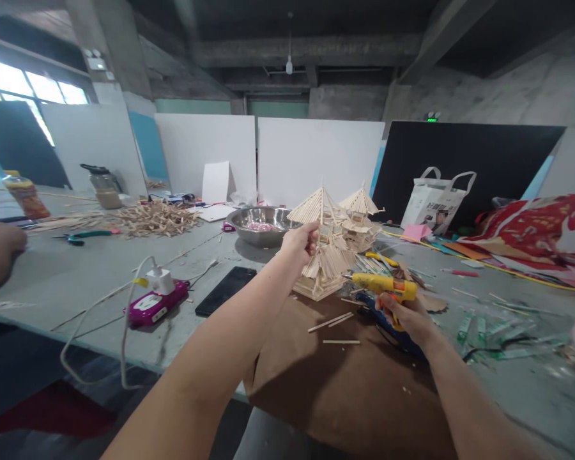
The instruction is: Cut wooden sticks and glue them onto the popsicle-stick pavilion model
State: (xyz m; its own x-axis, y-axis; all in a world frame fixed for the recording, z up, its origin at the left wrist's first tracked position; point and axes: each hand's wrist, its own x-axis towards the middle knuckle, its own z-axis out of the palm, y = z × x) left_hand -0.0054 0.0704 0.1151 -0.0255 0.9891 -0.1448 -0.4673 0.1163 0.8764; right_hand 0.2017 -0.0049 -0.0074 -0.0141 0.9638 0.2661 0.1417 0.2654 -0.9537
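A pagoda model of thin wooden sticks (322, 268), with tiered slatted roofs, stands on a brown board (292, 377). My left hand (301, 241) reaches across to its left side, fingers closed at the part between the upper and lower roofs; what exactly the fingertips pinch is partly hidden. In my right hand (405, 313) is a yellow and blue glue gun (386, 285), its nozzle pointing left, close to the lower roof. Loose sticks (341, 341) lie on the board in front of the model. Behind it on the right rises a second stick pagoda (359, 220).
A steel bowl (259, 239) sits left of the model, beyond a black phone (226, 291). A purple power strip (156, 306) trails white cables. Piled sticks (158, 218), pliers (89, 236) and another person's arm (0, 252) are left; glue sticks (483, 327) lie right.
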